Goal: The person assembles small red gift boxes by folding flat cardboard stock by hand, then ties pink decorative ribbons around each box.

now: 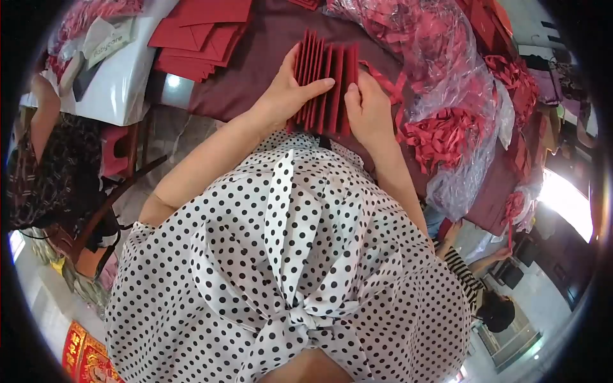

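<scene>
Between my two hands stands a fanned-out set of red folded card panels (324,86), its edges turned up toward me. My left hand (294,92) grips the left side, thumb laid across the upper edges. On the right side, my right hand (370,108) pinches the outer panel between thumb and bent fingers. A red ribbon (393,86) lies just beyond my right hand. Flat red card pieces (201,35) lie in an overlapping stack to the upper left on the dark red tablecloth (255,57).
Clear plastic bags with red ribbons (440,137) cover the table's right part. A white table (121,83) with a wipes pack (108,41) stands at left, a person (57,153) beside it. Another person in a striped top (463,274) is at lower right.
</scene>
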Motion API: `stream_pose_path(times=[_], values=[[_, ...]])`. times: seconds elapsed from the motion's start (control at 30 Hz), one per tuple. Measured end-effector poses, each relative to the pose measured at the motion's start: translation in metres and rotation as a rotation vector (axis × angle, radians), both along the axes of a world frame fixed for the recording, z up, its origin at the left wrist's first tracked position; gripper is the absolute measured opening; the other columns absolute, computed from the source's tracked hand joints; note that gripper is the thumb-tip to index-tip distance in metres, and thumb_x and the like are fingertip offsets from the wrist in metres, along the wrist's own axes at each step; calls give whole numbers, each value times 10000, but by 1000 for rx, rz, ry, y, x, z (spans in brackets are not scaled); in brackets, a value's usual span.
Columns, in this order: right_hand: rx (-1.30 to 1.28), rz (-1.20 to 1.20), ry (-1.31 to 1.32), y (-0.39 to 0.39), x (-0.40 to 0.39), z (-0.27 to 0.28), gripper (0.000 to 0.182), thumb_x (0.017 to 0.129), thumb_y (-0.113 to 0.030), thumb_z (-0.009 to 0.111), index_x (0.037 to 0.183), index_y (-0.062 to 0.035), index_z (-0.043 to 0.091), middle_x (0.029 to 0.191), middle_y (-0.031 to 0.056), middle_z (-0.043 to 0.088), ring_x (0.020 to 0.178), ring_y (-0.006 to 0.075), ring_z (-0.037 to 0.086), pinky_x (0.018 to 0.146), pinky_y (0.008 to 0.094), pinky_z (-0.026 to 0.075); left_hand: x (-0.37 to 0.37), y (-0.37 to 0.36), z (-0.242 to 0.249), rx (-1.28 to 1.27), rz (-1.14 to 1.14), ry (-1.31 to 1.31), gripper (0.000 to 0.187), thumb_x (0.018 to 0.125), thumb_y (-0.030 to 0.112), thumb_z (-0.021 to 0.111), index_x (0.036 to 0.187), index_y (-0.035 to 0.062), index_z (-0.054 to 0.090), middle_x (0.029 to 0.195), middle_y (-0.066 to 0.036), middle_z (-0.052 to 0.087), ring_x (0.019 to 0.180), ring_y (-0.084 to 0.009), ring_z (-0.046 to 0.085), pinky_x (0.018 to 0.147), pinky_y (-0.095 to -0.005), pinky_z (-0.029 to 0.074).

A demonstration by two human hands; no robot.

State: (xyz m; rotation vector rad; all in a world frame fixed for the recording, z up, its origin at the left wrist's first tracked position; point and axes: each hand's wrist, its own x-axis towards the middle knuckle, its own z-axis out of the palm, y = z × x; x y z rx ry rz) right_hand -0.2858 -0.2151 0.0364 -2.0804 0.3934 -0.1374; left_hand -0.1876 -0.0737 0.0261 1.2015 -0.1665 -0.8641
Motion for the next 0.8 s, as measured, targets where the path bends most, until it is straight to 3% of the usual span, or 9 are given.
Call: stream_pose_path(times=[0.07,0.1,0.17,0.27,0.4,0.53,0.63,0.7,0.8], values=[[-307,25,-209,-5,2,-8,409,930,-149,455,1297,29,428,1043,279,604,988,436,581,834,453,475,-1,0,1,22,-9,-14,971,783,114,745,1455,5,52,1386,-149,388,1239,-206,439,1032,-331,381],[-308,24,-209,-2,2,-3,409,930,-149,455,1297,29,428,1043,279,604,988,436,581,834,453,475,-1,0,1,24,-7,-18,969,784,112,744,1455,8,53,1384,-148,392,1235,-206,443,1031,-329,382],[-60,-127,-52,6,4,13,416,922,-140,478,1300,25,426,1128,283,565,1044,418,564,863,439,472,-1,0,2,25,-3,-25,966,785,111,742,1456,11,54,1382,-146,396,1231,-206,447,1030,-328,383],[-248,-9,-179,8,4,6,462,918,-179,515,1316,25,402,1204,283,524,1083,406,550,892,428,466,-2,0,4,5,4,28,966,789,111,740,1457,11,49,1376,-149,405,1226,-207,453,1029,-324,384],[-279,64,-204,13,3,6,576,910,-257,559,1373,-1,332,1278,271,480,1156,405,507,925,429,447,-1,1,-3,0,7,10,965,798,125,735,1454,-1,38,1369,-156,410,1228,-207,451,1029,-316,381],[-223,135,-200,8,3,4,568,918,-244,539,1380,0,317,1316,279,438,1199,415,468,937,434,437,-1,0,-7,14,10,-27,943,823,193,721,1453,-8,48,1373,-159,403,1248,-202,426,1035,-316,367],[-109,130,-190,9,3,6,552,943,-224,500,1400,7,294,1352,243,434,1236,359,458,998,389,388,-1,-2,-11,18,28,-14,915,845,253,700,1455,-5,68,1374,-158,396,1252,-196,418,1036,-316,360],[-144,182,-246,8,7,8,525,923,-219,511,1377,-44,315,1323,298,410,1203,459,437,941,452,431,-2,-1,-6,7,35,-5,906,851,270,692,1455,-3,75,1374,-156,394,1248,-194,420,1033,-314,362],[-190,149,-99,7,6,1,460,913,-215,527,1314,-51,373,1321,300,403,1180,474,443,929,466,436,-4,-2,-7,3,47,1,833,879,297,656,1460,39,117,1369,-129,407,1241,-181,418,1022,-316,366]])
